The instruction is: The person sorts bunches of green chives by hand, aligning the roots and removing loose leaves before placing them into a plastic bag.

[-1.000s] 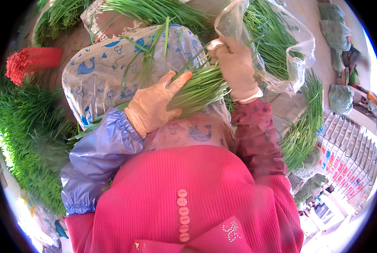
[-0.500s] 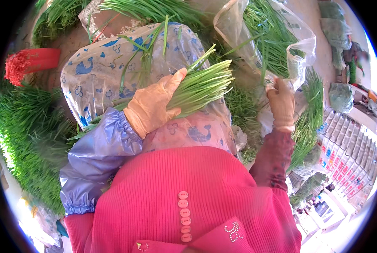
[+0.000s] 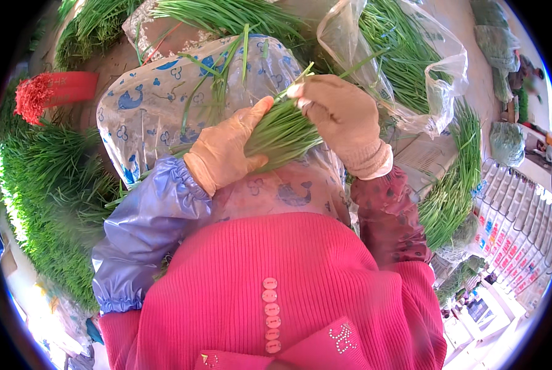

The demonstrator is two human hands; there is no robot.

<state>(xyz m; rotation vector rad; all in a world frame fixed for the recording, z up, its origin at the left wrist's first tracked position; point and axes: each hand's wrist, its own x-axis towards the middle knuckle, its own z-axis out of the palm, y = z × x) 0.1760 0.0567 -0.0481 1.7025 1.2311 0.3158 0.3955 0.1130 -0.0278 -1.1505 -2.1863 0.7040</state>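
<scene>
My left hand (image 3: 226, 151), in a tan rubber glove with a lilac sleeve cover, grips a bunch of thin green chives (image 3: 282, 129) across my lap. My right hand (image 3: 341, 120), in a beige knit glove, is closed over the top end of the same bunch. Under the bunch lies a clear plastic apron (image 3: 152, 111) printed with blue shapes, and a few loose chive stalks (image 3: 223, 71) rest on it.
A clear plastic bag (image 3: 411, 68) full of chives stands open at the upper right. Piles of chives lie to the left (image 3: 48, 203), at the top (image 3: 226, 12) and at the right (image 3: 455, 191). A red bundle of ties (image 3: 48, 92) sits at upper left. White crates (image 3: 516, 222) stand at right.
My right hand left the bunch, reached out to the bag at the right, then came back and closed on the top of the bunch. My left hand kept its hold throughout.
</scene>
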